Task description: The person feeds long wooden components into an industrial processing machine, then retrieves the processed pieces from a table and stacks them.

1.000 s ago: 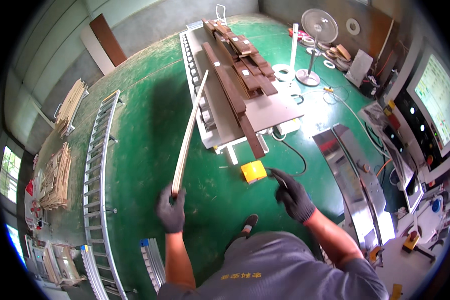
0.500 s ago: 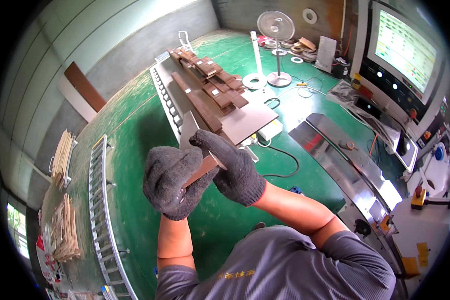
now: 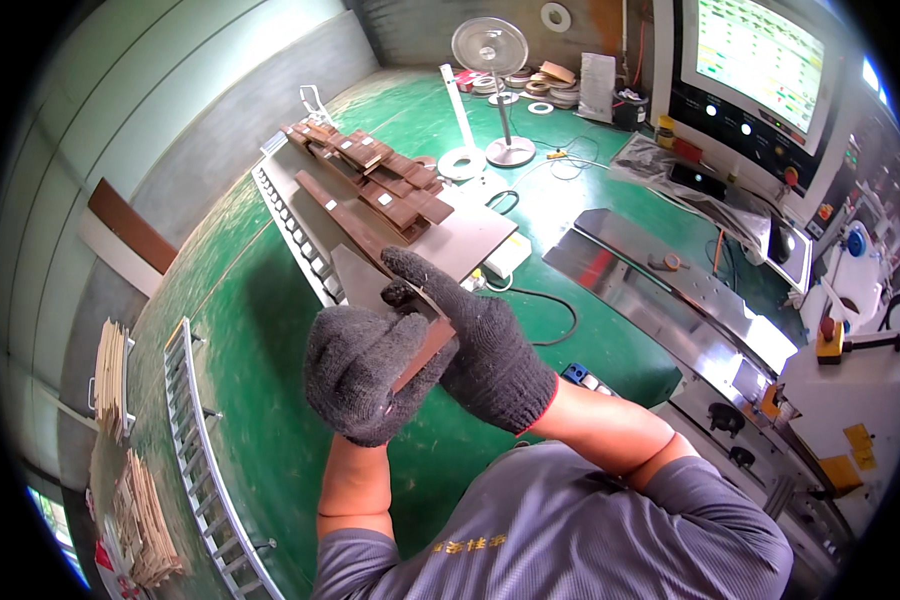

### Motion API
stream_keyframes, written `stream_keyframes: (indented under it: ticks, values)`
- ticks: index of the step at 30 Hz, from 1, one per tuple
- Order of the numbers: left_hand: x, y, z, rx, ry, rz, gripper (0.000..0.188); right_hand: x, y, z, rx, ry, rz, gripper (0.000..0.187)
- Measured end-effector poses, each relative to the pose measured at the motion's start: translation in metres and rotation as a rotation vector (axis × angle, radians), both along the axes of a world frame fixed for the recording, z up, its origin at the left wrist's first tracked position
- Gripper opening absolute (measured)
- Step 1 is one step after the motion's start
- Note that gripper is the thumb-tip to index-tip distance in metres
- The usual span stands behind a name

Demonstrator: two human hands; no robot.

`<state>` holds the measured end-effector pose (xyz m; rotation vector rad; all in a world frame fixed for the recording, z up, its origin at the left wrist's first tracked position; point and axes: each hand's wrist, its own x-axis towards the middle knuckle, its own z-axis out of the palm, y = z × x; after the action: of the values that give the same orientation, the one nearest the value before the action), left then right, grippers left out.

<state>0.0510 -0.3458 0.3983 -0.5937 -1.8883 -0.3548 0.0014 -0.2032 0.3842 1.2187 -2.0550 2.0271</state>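
Both of my hands wear dark grey knit gloves. My left hand [image 3: 362, 375] is closed around the near end of a narrow board [image 3: 426, 356], which has a brown edge and a pale grey face. From the right, my right hand [image 3: 490, 350] grips the same board near its end, with thumb and fingers along its edge and face. The gloves hide much of the board. Beyond it, brown boards [image 3: 395, 200] lie piled on a pale panel [image 3: 475, 235] over a roller conveyor [image 3: 295, 235].
A metal machine bed [image 3: 660, 285] stands at the right, below a lit control screen [image 3: 760, 60]. A pedestal fan [image 3: 490, 48] and a black cable [image 3: 570, 315] are ahead. On the left, a roller track [image 3: 198, 455] lies near stacks of thin strips [image 3: 145, 520].
My view has swung right, so the surroundings sit further left. Both hands still hold the board, and the right hand's fingers have shifted along it.
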Motion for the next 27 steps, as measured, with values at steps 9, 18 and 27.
stream_keyframes:
  ticks: [9,18,27]
  values:
    - [-0.022,-0.003,0.001,0.086,0.034,-0.166,0.034,-0.024,-0.016,-0.040,-0.171,0.218,-0.008,0.066]
    - [-0.067,-0.038,-0.085,0.869,-0.104,-0.782,0.046,-0.008,0.045,-0.082,-0.180,-0.123,-0.094,0.070]
    - [-0.155,-0.170,-0.415,2.525,-0.536,-0.534,0.055,0.129,0.260,-0.202,-0.024,-0.215,-1.286,0.046]
